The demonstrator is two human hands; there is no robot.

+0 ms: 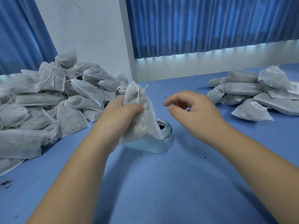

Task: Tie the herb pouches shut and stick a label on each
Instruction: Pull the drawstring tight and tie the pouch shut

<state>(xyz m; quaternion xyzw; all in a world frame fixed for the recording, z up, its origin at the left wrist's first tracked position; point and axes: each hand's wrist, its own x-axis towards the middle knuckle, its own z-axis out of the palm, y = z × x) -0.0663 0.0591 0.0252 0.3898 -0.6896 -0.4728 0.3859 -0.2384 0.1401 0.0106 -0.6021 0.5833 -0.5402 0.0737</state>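
Left hand (119, 110) first: the grip is closed round the upper half of one herb pouch (142, 120), fingers and thumb curled into the cloth just below the neck. The pouch stands tilted in that grip, neck up and away from the person, with the fuller lower part hanging out below the fingers. Its white drawstring (138, 93) runs down from the neck toward the knuckles, loose ends poking upward. Across the gap, the right hand (195, 105) hovers beside the pouch, apart from it, fingers loosely curled and holding nothing. Right under the pouch sits the label roll (166, 131) on the blue tabletop (161, 183), its pale backing strip trailing out to the left. The pouch's bottom corner overlaps the roll from this angle, and I can't tell whether they touch. Further out on the left there's a big heap of pouches (40, 102) with strings straggling loose. Well away on the right is a smaller stack of labelled pouches (252, 94), white stickers showing on several. Dark herb crumbs (6, 183) are scattered over the tabletop, and blue curtains (210, 21) hang along the back.
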